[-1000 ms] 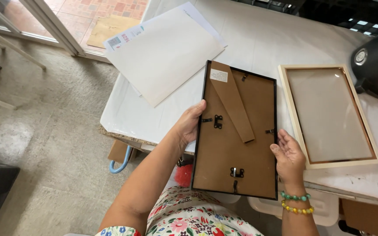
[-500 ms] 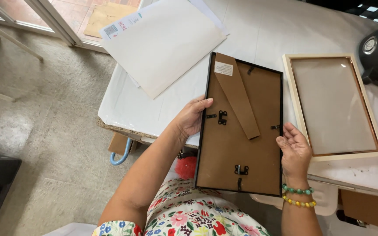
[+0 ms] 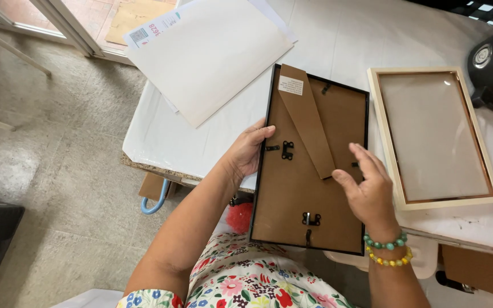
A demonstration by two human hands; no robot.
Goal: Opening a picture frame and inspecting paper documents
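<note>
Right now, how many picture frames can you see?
2: a black rectangular frame with brown backing, held by the left hand, and a cream wooden frame lying on the white table.

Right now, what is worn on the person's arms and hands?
Both forearms are bare, with no gloves. The left hand has nothing at its wrist. The right hand has a green bead bracelet and a yellow bead bracelet at its wrist. A floral short sleeve shows at the left arm.

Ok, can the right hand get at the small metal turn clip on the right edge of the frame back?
Probably yes: the right hand is over the brown backing of the black frame, its fingers beside the right edge clip, nothing between.
</note>
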